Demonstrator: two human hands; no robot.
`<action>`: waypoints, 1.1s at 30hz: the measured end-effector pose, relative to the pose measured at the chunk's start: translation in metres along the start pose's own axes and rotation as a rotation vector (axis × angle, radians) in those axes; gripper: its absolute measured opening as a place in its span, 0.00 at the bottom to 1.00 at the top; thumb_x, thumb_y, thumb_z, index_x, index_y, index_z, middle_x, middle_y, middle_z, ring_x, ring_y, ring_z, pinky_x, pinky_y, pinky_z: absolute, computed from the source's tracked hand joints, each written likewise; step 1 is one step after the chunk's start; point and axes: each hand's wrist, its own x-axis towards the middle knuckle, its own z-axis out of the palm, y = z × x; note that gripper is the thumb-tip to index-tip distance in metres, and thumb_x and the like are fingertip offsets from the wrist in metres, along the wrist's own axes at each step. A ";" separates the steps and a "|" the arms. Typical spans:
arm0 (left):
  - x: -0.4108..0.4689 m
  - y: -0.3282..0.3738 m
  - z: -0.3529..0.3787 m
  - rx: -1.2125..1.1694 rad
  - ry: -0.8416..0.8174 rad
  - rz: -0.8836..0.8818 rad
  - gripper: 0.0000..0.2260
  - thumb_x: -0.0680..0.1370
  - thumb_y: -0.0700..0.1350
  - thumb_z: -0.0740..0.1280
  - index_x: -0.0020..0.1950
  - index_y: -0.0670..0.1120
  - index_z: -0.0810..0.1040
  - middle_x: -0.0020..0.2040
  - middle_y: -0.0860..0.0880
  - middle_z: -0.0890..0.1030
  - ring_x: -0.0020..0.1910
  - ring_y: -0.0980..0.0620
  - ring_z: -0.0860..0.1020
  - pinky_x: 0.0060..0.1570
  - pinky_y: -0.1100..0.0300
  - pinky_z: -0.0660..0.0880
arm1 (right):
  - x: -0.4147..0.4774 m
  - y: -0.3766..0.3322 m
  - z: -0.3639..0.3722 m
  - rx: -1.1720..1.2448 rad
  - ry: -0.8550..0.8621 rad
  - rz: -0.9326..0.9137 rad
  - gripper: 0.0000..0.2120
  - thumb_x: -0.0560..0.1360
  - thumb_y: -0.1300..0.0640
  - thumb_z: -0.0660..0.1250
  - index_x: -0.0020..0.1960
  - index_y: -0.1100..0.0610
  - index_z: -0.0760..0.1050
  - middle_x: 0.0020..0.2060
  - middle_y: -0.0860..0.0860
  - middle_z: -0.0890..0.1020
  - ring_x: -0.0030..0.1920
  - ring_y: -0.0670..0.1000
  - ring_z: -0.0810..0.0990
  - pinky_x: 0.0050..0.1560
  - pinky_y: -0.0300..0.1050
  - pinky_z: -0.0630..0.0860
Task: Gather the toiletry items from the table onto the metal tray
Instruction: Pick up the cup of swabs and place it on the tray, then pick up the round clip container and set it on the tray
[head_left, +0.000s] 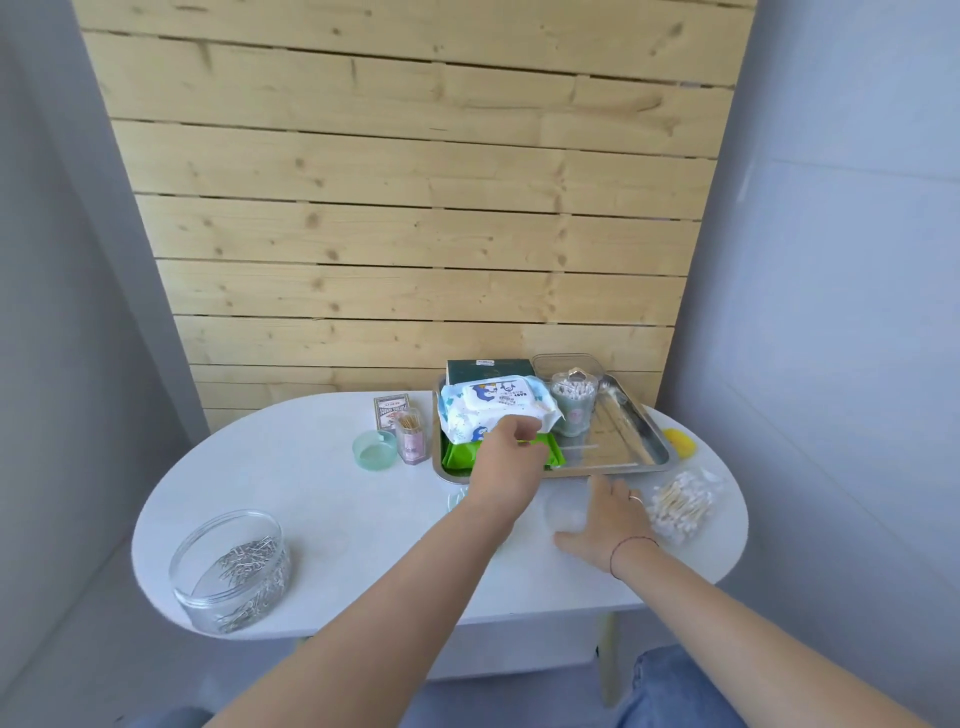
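The metal tray (658, 458) sits at the table's far right. On it lie a white and blue baby wipes pack (491, 410), a green packet (457, 456) beneath it, a dark green box (488, 369) and a cup of cotton swabs (572, 408). My left hand (506, 454) reaches over the tray's front left, fingers curled, pinching the wipes pack's near edge. Just in front of the tray, my right hand (610, 517) lies on the table with fingers fairly straight, touching a clear round lid (563, 512). A clear bag of cotton swabs (681, 505) lies right of that hand.
Left of the tray stand a toothpick jar (411, 439), a pale green round dish (374, 453) and a card box (390, 410). A clear tub of metal pins (231, 566) sits at the near left. A yellow object (681, 442) lies beyond the tray's right rim. A wooden slat wall is behind.
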 end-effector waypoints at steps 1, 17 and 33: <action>0.000 0.000 -0.005 0.000 0.017 0.013 0.16 0.76 0.36 0.58 0.62 0.46 0.74 0.56 0.52 0.75 0.45 0.55 0.73 0.36 0.67 0.67 | -0.003 -0.001 -0.006 0.031 -0.004 -0.003 0.43 0.66 0.41 0.69 0.72 0.57 0.55 0.68 0.58 0.63 0.69 0.60 0.63 0.66 0.48 0.65; -0.035 -0.067 -0.189 0.427 0.552 0.087 0.37 0.70 0.53 0.72 0.74 0.48 0.59 0.76 0.48 0.57 0.76 0.47 0.52 0.74 0.50 0.51 | -0.040 -0.206 -0.058 -0.203 -0.053 -0.749 0.49 0.62 0.47 0.74 0.74 0.55 0.51 0.67 0.56 0.61 0.71 0.58 0.57 0.69 0.50 0.64; -0.062 -0.159 -0.252 0.138 0.267 -0.126 0.57 0.65 0.46 0.78 0.77 0.50 0.36 0.75 0.54 0.60 0.69 0.55 0.64 0.56 0.63 0.64 | -0.057 -0.294 0.012 -0.372 -0.292 -0.881 0.49 0.63 0.52 0.74 0.74 0.47 0.48 0.62 0.54 0.63 0.64 0.57 0.66 0.57 0.53 0.74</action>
